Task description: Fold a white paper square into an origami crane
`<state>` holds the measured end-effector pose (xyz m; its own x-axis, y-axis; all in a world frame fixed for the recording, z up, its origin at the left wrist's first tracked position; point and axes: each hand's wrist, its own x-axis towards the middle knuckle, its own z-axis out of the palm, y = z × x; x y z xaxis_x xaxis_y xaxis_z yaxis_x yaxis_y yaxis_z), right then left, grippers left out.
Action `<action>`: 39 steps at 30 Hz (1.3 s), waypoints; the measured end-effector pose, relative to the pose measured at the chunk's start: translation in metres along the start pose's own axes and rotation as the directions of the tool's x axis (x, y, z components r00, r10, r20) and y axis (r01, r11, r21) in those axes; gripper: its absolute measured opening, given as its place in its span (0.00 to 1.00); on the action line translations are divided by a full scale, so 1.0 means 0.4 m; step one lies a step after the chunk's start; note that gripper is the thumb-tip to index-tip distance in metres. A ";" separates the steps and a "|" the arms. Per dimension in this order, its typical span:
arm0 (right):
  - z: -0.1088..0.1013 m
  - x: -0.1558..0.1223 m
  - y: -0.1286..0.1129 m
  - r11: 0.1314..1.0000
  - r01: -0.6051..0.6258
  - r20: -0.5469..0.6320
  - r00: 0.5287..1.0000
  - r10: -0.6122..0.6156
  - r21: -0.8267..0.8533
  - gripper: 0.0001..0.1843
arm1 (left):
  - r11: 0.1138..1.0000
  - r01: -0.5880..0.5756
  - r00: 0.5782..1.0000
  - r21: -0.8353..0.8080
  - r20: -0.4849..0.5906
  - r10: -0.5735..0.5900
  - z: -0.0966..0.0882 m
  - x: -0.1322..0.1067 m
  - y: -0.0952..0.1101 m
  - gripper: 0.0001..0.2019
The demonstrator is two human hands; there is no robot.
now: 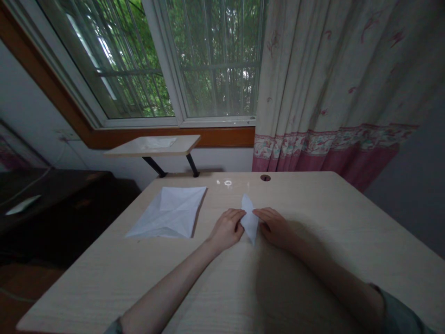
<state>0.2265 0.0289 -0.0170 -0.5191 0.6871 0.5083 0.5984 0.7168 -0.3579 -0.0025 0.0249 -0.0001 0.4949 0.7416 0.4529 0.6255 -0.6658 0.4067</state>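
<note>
Head view: Folded paper (249,226), a narrow pointed piece, lies on desk (208,292), between the two hands, right of the white sheets (181,215). Left hand (226,230): fingers bent, tips touching paper's left edge, thumb tucked in close below. Right hand (275,227): fingertips at right edge, thumb near; small gap between fingers and thumb on each hand. Cannot tell whether either pinches the paper or only presses it. Shelf (127,150) at desk's far left; curtain (320,102) right of window (215,69).
</note>
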 end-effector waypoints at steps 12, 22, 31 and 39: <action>-0.005 0.003 -0.007 1.000 -0.028 0.033 0.999 0.028 0.005 0.24 | 1.000 0.003 0.998 0.006 0.070 -0.004 -0.015 0.004 0.009 0.22; -0.014 0.008 -0.013 0.999 -0.019 0.050 0.999 0.017 0.035 0.21 | 1.000 0.010 0.997 0.019 0.074 -0.011 -0.024 0.005 0.020 0.20; -0.017 0.008 -0.014 0.998 -0.025 0.059 0.998 0.022 0.053 0.19 | 1.000 0.015 0.997 -0.025 0.077 -0.013 -0.025 0.004 0.015 0.20; -0.022 0.010 -0.016 0.999 -0.016 0.042 0.999 0.014 0.051 0.16 | 0.998 0.037 0.998 -0.046 0.053 -0.035 -0.022 0.001 0.012 0.16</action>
<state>0.2260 0.0259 -0.0058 -0.5363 0.7012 0.4698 0.5744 0.7110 -0.4056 -0.0046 0.0211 0.0090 0.5038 0.7677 0.3959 0.6154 -0.6406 0.4592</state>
